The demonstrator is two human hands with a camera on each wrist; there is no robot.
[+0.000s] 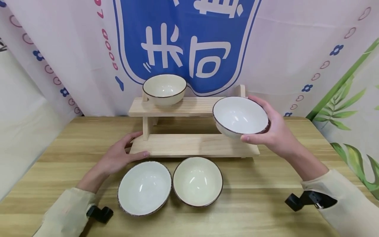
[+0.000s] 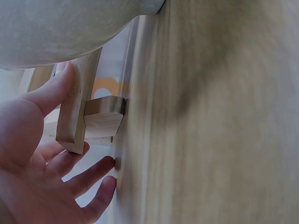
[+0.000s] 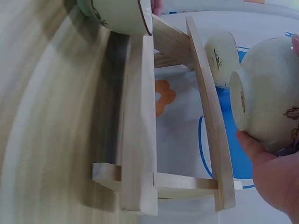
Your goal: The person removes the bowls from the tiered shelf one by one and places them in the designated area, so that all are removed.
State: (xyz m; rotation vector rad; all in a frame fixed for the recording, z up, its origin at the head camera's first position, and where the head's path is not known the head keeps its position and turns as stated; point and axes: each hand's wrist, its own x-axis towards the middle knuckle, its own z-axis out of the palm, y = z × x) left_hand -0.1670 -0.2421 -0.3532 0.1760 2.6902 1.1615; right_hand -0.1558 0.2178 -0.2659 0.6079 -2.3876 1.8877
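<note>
My right hand [image 1: 273, 131] grips a white bowl with a dark rim [image 1: 240, 115], held up at the right side of a two-tier wooden shelf [image 1: 192, 144]. In the right wrist view the fingers and thumb of that hand [image 3: 275, 175] lie round the bowl [image 3: 271, 93], whose underside shows. My left hand [image 1: 116, 156] holds the left end of the lower board, thumb on top; in the left wrist view the thumb and fingers of this hand [image 2: 51, 149] are round the board end [image 2: 77, 112]. A cream bowl [image 1: 164, 90] stands on the upper board at the left.
Two bowls stand side by side on the wooden table [image 1: 251, 204] in front of the shelf: a white one [image 1: 144, 188] at left and a cream one [image 1: 197, 181] at right. A printed curtain [image 1: 183, 39] hangs behind the shelf.
</note>
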